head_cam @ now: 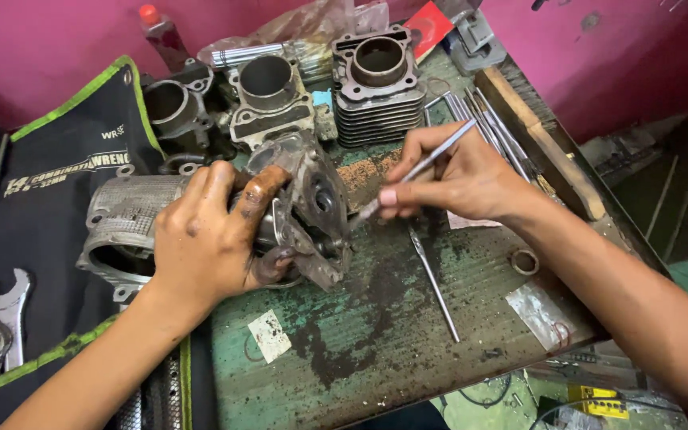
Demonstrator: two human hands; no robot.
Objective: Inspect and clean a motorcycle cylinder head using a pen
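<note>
My left hand (213, 231), smeared with grease, grips a grey metal engine cylinder head (312, 199) and holds it tilted on the worn green workbench (376, 334). My right hand (455, 179) pinches a thin metal rod tool (431, 157) like a pen. The rod's lower tip points at the side of the cylinder head. A ribbed grey cylinder block (125, 219) lies on its side under my left wrist.
Three more cylinder blocks (376, 80) stand at the back of the bench. A black roll-up tool pouch with spanners (9, 310) lies at the left. Loose thin rods (435, 283), a metal ring (525, 261) and a wooden strip (535, 135) lie to the right.
</note>
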